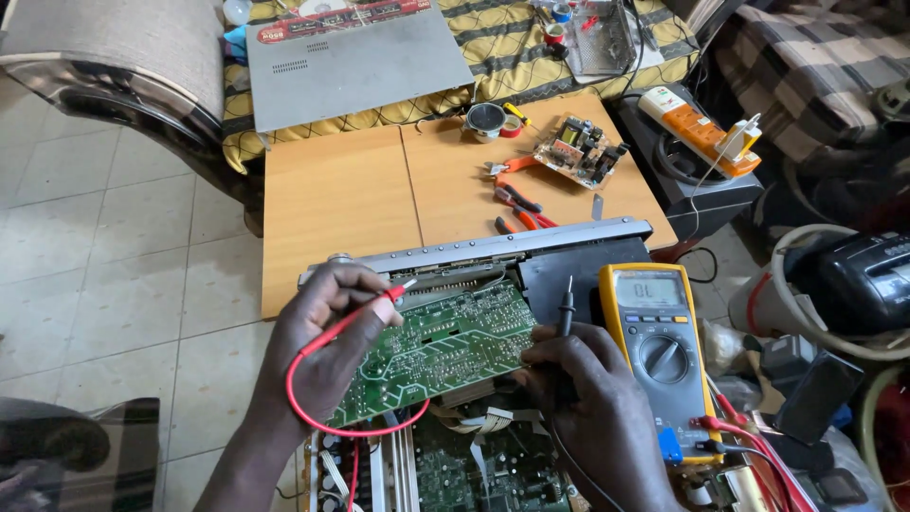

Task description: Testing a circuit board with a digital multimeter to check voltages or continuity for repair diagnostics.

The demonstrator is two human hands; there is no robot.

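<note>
I am working over an opened grey metal chassis (493, 248) that is sitting at the near edge of the wooden bench (332, 199), its back rail running across the bench and its open body hanging toward me. Inside it more green boards and white ribbon cables are showing low down, and I am holding a green circuit board (445, 346) tilted up out of it, solder side facing me. A yellow multimeter (656, 346) is resting on the chassis's right end, dial toward me, with red leads trailing off its lower corner.

The left half of the bench is lying bare up to its far edge, where a flat grey cover panel (355, 62) is leaning on the sofa. The right half is carrying a small circuit board (580, 149), orange-handled pliers (517, 201) and rolls of tape (493, 120) near the far edge.

My left hand (322, 341) is gripping the tilted board's left edge, its fingers pinching the red probe (398, 291), whose wire is looping below the board. My right hand (588, 393) is curled closed around the black probe (567, 305), standing it upright at the board's right edge, just beside the meter.
</note>
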